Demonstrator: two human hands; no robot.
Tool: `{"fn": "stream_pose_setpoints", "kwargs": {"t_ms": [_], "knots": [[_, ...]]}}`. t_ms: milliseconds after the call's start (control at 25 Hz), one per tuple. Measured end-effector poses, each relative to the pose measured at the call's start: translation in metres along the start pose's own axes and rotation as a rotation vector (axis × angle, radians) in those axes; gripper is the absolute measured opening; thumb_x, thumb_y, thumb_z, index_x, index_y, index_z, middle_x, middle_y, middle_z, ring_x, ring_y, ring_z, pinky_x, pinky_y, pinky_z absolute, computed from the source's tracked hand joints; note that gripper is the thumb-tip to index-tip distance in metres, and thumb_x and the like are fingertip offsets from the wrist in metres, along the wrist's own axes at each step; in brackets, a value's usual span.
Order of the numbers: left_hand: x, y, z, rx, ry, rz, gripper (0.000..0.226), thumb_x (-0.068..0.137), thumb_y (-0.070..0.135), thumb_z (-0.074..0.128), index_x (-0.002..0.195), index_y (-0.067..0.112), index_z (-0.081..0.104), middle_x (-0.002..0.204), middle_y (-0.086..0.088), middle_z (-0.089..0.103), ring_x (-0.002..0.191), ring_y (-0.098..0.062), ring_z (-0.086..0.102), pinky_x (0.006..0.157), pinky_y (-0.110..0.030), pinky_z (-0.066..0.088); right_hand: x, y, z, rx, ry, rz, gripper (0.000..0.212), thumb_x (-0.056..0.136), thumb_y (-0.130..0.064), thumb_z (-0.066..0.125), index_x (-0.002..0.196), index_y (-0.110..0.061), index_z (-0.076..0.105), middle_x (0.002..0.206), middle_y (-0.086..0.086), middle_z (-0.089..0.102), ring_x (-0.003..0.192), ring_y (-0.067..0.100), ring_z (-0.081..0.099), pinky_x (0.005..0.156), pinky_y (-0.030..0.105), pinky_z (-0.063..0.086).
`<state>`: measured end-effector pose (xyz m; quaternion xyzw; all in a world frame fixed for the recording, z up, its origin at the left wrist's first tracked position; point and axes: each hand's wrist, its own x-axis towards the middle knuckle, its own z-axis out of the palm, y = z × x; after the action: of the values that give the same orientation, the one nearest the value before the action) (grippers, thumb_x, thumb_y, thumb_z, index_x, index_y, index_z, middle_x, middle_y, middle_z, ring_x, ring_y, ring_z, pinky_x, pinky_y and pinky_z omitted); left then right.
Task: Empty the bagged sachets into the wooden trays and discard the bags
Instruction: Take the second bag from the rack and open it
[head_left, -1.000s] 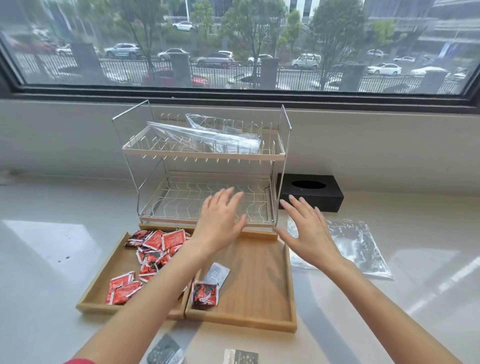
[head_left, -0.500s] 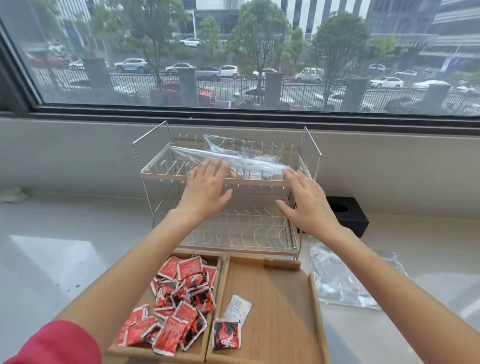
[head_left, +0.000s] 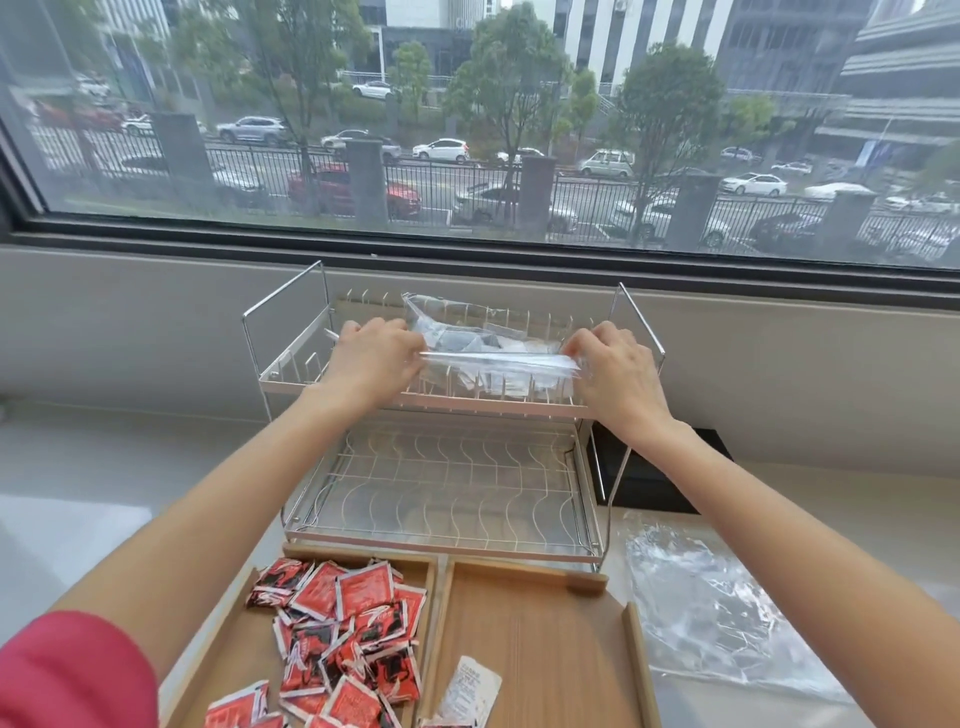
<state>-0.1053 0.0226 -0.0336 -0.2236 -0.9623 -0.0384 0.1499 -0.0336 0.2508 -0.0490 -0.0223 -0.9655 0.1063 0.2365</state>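
- Head view: left hand and right hand each pinch one end of a clear bag of sachets on the wire rack's top shelf.
- Left tray holds red sachets; right tray nearly bare.
- One empty bag lies beside the trays, not discarded.
- Judgement: roughly half done; this bag remains.
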Motion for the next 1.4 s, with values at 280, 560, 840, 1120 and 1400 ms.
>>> {"fn": "stream_pose_setpoints", "kwargs": {"t_ms": [280,560,840,1120,1400], "knots": [[0.029,0.002,-0.081,-0.214,0.276,-0.042,0.029,0.092,0.031,0.044,0.103,0.01,0.062,0.111,-0.012,0.063,0.101,-0.03,0.057,0.082,-0.036,0.039,0.041,-0.021,-0.07,0.169,0.189,0.053,0.021,0.093,-0.016,0.045,0.112,-0.01,0.052,0.115,0.011,0.062,0.1,0.033,0.058,0.082,0.042,0.045],[0.026,0.014,-0.141,-0.283,0.544,-0.037,0.029,0.092,0.03,0.045,0.099,0.008,0.063,0.103,-0.012,0.063,0.093,-0.03,0.058,0.066,-0.03,0.032,0.059,-0.041,-0.128,0.522,0.316,0.044,0.022,0.091,0.0,0.046,0.112,-0.002,0.05,0.111,0.019,0.059,0.072,0.026,0.067,0.075,0.047,0.056],[-0.002,0.027,-0.178,-0.335,0.778,0.02,0.025,0.092,0.022,0.047,0.106,0.008,0.062,0.104,-0.012,0.064,0.089,-0.03,0.06,0.067,-0.029,0.035,0.045,-0.05,-0.172,0.604,0.479,-0.037,0.021,0.087,0.001,0.05,0.107,-0.004,0.053,0.105,0.009,0.059,0.088,0.027,0.06,0.078,0.018,0.051],[-0.057,0.047,-0.129,-0.417,0.598,0.033,0.018,0.085,0.018,0.053,0.096,0.008,0.064,0.083,-0.002,0.058,0.077,-0.021,0.053,0.066,-0.027,0.036,-0.029,-0.027,-0.141,0.64,0.326,0.053,0.023,0.087,0.0,0.047,0.107,-0.01,0.052,0.089,-0.001,0.057,0.069,0.001,0.05,0.056,0.003,0.037],[-0.107,0.063,-0.051,-0.507,0.401,0.042,0.018,0.085,0.016,0.058,0.099,0.011,0.068,0.084,-0.007,0.065,0.075,-0.019,0.056,0.067,-0.027,0.041,-0.096,0.002,-0.09,0.771,0.139,0.168,0.015,0.089,-0.005,0.047,0.098,-0.016,0.053,0.085,-0.002,0.064,0.08,0.016,0.066,0.086,0.039,0.052]]}}
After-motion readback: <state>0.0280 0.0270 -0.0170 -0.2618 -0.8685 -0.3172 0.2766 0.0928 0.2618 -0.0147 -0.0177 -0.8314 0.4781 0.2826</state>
